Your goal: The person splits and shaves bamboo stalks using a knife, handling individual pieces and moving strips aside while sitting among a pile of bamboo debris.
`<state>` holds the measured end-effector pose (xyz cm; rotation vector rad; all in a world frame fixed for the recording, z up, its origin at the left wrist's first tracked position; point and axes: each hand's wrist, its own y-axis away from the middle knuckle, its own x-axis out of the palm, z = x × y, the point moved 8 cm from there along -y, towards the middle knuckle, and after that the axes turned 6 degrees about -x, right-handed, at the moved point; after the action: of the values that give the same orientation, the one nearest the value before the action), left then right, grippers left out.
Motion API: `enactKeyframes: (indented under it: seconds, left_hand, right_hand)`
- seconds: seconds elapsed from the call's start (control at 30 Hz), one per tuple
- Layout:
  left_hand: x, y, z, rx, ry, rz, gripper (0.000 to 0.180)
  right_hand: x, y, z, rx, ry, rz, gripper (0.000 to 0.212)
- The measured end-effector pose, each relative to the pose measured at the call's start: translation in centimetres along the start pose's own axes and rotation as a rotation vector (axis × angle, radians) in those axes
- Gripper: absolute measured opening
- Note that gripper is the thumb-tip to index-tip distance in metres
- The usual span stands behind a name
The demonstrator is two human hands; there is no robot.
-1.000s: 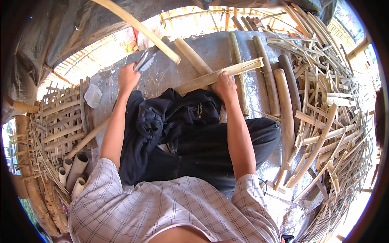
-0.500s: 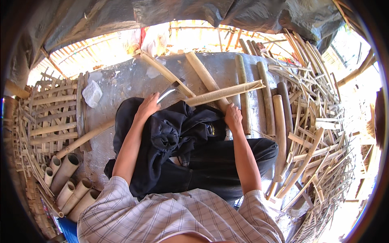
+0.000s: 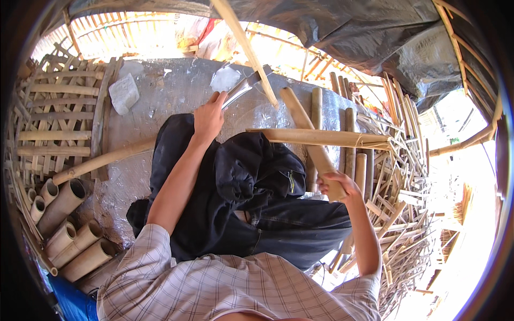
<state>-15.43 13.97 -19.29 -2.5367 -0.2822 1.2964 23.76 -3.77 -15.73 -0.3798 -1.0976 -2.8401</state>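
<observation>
My left hand (image 3: 209, 117) is closed around the handle of a knife (image 3: 239, 91) with a broad blade, held out beyond my left knee. A long pale bamboo strip (image 3: 247, 49) slants past the blade's tip; I cannot tell whether the two touch. My right hand (image 3: 342, 185) grips the near end of a bamboo pole (image 3: 299, 111), which slants away over my right thigh. Crossing that pole is a split bamboo length (image 3: 332, 138), its left end by the dark cloth (image 3: 238, 166) on my lap.
Several bamboo poles (image 3: 349, 139) lie to the right, beside a heap of split strips (image 3: 399, 214). Bamboo tubes (image 3: 69, 206) are stacked at the lower left, below a woven bamboo panel (image 3: 59, 117). A whitish lump (image 3: 124, 94) sits on the grey sheet (image 3: 160, 85).
My right hand has drawn the bamboo pole toward me and to the right. The knife has moved farther away, and the strip near its tip stands higher. The split length now points more to the right.
</observation>
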Motion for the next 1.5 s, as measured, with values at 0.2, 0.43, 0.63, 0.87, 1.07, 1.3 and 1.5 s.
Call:
enactKeyframes:
  seconds: [0.2,0.43,0.63,0.87,1.07,1.3,1.5]
  left_hand:
    - [1.3,-0.2,-1.2,0.141,-0.122,-0.032,0.039]
    - [5.7,0.6,-5.0,0.541,-0.398,0.127,0.043]
    - [7.5,3.4,-4.4,0.586,-0.311,0.298,0.045]
    - [7.5,3.6,-0.3,0.158,-0.346,0.76,0.027]
    - [7.4,3.0,-0.7,0.03,-0.328,0.897,0.033]
    - [8.5,1.5,2.4,-0.479,0.005,1.134,0.016]
    - [6.1,-0.2,-0.5,-0.281,-0.282,1.003,0.021]
  right_hand:
    - [2.8,9.9,-1.0,-0.132,-0.616,0.106,0.047]
    - [-2.3,22.4,1.2,-0.589,-0.504,-0.082,0.058]
    - [-3.8,29.5,-0.4,-0.829,-0.177,-0.227,0.063]
    - [-0.1,24.0,-1.9,-0.908,0.057,-0.365,0.065]
    - [6.0,17.0,-2.8,-0.862,-0.075,-0.089,0.066]
    - [7.0,16.3,-1.3,-0.876,0.325,-0.203,0.052]
    - [7.4,14.9,-0.6,-0.773,0.957,-0.512,0.051]
